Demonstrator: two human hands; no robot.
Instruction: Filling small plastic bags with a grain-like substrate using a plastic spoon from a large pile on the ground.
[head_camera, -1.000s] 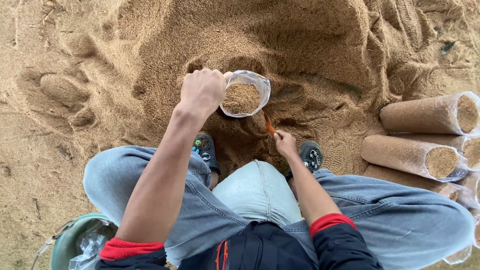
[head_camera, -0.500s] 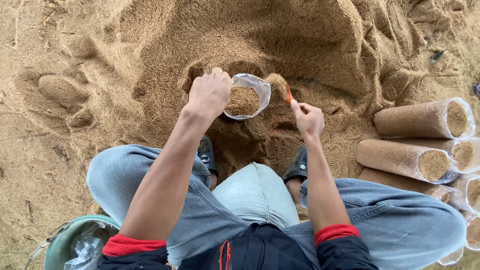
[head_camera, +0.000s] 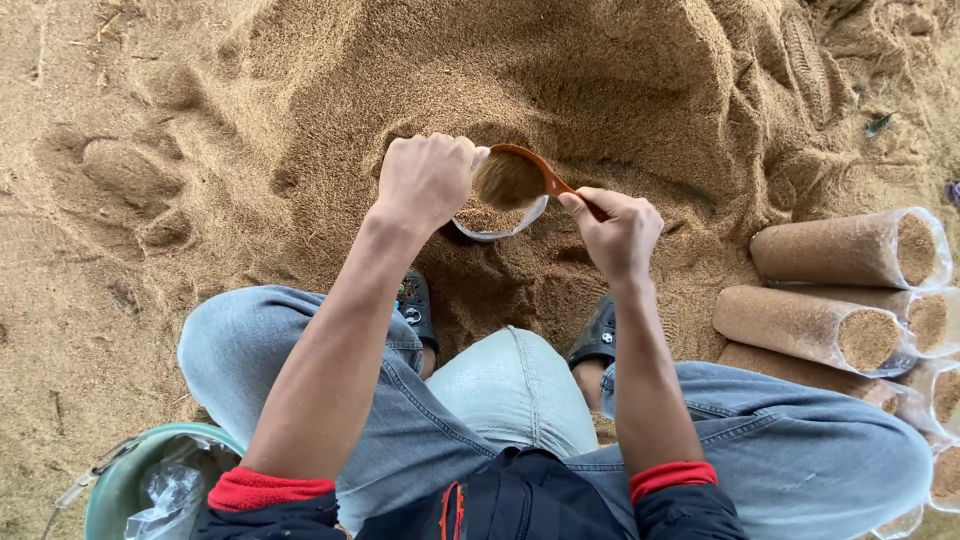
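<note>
Left hand (head_camera: 428, 180) grips the clear bag (head_camera: 497, 220) upright – right hand (head_camera: 618, 228) clamps the spoon (head_camera: 515, 178), its heaped bowl directly above the bag mouth, handle running right.

L hand (head_camera: 428, 180) grips clear bag (head_camera: 497, 222); R hand (head_camera: 618, 232) tips orange scoop (head_camera: 512, 178), full of sawdust, over it. Filled bags (head_camera: 850, 250) lie to the right.

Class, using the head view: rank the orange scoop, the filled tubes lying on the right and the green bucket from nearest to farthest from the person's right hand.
1. Orange scoop: held in the right hand.
2. Filled tubes: to its right.
3. Green bucket: bottom left, beyond the knee.
</note>
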